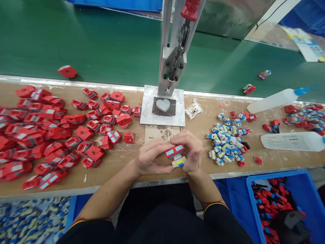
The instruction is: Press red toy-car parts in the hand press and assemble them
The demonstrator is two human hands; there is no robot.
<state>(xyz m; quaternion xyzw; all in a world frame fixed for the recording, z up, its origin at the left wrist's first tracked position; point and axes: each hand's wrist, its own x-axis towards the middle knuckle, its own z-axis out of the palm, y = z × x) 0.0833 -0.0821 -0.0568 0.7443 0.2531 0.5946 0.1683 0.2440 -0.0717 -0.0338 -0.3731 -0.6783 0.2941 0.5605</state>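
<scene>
In front of my body, my left hand (152, 157) and my right hand (191, 149) are closed around a small red toy vehicle part (170, 153) with light blue window patches. Against its lower side sits a white, yellow and blue piece (179, 162); whether the two are joined I cannot tell. The left fingers and thumb grip from the left, and the right hand closes in from the right, its fingertips partly hidden. Just beyond the hands stands a hand press, with a grey heart-shaped pad (163, 105) on its metal base plate (147, 117).
Red toy parts (50, 112) are heaped on the left; small white-and-blue pieces (224, 142) lie right. Two squeeze bottles (273, 101) and a bag of cotton swabs (193, 110) are on the table. Blue bins (250, 200) flank my lap. A green belt (114, 51) runs behind.
</scene>
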